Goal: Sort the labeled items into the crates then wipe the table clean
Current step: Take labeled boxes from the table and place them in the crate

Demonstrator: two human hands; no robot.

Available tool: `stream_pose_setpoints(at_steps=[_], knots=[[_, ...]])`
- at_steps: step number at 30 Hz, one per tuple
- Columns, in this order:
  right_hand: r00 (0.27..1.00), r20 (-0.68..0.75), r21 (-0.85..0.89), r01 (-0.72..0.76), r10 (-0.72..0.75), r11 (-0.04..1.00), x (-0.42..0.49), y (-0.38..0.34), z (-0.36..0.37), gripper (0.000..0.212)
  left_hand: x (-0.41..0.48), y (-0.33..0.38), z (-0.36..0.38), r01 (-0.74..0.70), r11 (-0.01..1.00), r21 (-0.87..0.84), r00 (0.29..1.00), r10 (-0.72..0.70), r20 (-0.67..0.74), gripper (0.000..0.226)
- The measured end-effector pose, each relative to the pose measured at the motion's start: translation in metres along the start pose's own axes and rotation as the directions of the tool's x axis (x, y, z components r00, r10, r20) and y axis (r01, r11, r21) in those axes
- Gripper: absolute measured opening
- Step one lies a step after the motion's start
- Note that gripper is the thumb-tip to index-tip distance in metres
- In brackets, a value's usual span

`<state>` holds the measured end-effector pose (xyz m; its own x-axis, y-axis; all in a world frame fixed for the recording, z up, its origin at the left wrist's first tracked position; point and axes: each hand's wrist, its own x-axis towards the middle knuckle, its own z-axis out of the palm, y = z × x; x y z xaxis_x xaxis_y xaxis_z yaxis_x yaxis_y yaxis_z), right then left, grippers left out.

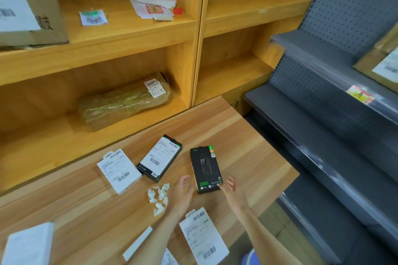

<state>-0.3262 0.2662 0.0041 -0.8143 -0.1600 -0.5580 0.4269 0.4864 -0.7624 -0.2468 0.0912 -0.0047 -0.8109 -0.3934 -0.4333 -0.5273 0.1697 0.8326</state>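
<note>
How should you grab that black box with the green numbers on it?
Pinch the flat black cardboard box across its two long side edges near the close end, coming from above. It lies flat and is narrow, and the left hand and right hand flank that end.

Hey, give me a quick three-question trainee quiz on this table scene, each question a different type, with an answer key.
1. True or false: the black cardboard box printed 30000 stands upright on its end.
2. The right hand touches: A) a white labelled box; B) the 30000 box; C) the crumpled white paper scraps.
3. Fill in: the scraps lie on the wooden table beside the ____ hand.
Key: 1 false; 2 B; 3 left hand.
</note>
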Motion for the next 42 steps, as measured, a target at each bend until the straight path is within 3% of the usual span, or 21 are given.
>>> stream_pose_setpoints(at_steps=[4, 8, 11, 13, 16, 18, 21, 23, 27, 32, 35, 37, 42], knots=[[0.998, 0.033, -0.005, -0.052, 0.052, 0.999, 0.039, 0.003, 0.006, 0.067, 0.033, -0.002, 0.018, 0.055, 0.998, 0.017, 0.998, -0.056, 0.026, 0.049], [0.994, 0.087, -0.004, -0.072, 0.072, 0.997, 0.080, 0.020, 0.017, 0.027, 0.059, -0.004, 0.036, 0.072, 0.997, 0.011, 0.993, -0.073, 0.092, 0.067], [0.991, 0.099, -0.018, -0.083, 0.085, 0.996, 0.085, 0.021, 0.022, 0.022, 0.069, -0.007, 0.047, 0.095, 0.995, -0.006, 0.988, -0.093, 0.121, 0.077], [0.988, 0.068, 0.037, -0.140, 0.138, 0.989, 0.086, 0.019, 0.024, 0.026, 0.072, -0.007, 0.051, 0.112, 0.994, -0.002, 0.986, -0.111, 0.126, 0.084], [0.969, 0.039, 0.226, -0.247, 0.245, 0.942, 0.080, 0.010, 0.029, 0.011, 0.072, -0.009, 0.056, 0.106, 0.993, 0.050, 0.988, -0.111, 0.108, 0.106], [0.974, 0.043, 0.340, -0.224, 0.223, 0.913, 0.075, 0.003, 0.030, 0.009, 0.069, -0.013, 0.053, 0.085, 0.993, 0.084, 0.992, -0.092, 0.088, 0.123], [0.992, 0.059, 0.396, -0.128, 0.114, 0.909, 0.072, -0.004, 0.029, 0.017, 0.067, -0.016, 0.047, 0.020, 0.996, 0.082, 0.992, -0.030, 0.122, 0.130], [0.996, 0.081, 0.427, -0.058, 0.025, 0.902, 0.063, -0.013, 0.029, 0.026, 0.060, -0.010, 0.044, -0.027, 0.997, 0.067, 0.994, 0.019, 0.110, 0.126], [0.988, 0.098, 0.375, 0.071, -0.116, 0.924, 0.048, -0.033, 0.036, 0.045, 0.043, 0.012, 0.036, -0.015, 0.995, -0.096, 0.999, 0.010, -0.050, 0.079], [0.942, 0.195, 0.262, 0.218, -0.273, 0.940, 0.041, -0.047, 0.046, 0.019, 0.024, 0.023, 0.002, 0.073, 0.947, -0.314, 0.976, -0.132, -0.171, 0.045], [0.895, 0.198, 0.071, 0.395, -0.401, 0.916, 0.039, -0.056, 0.057, 0.025, 0.022, 0.017, -0.019, 0.077, 0.869, -0.489, 0.961, -0.195, -0.197, 0.033], [0.909, 0.164, -0.001, 0.389, -0.383, 0.921, 0.043, -0.062, 0.067, 0.038, 0.023, 0.014, -0.032, 0.083, 0.801, -0.593, 0.948, -0.246, -0.201, 0.031], [0.949, 0.140, 0.006, 0.284, -0.282, 0.959, 0.071, -0.070, 0.086, 0.066, 0.027, 0.000, -0.062, 0.098, 0.682, -0.725, 0.943, -0.296, -0.151, 0.039]])
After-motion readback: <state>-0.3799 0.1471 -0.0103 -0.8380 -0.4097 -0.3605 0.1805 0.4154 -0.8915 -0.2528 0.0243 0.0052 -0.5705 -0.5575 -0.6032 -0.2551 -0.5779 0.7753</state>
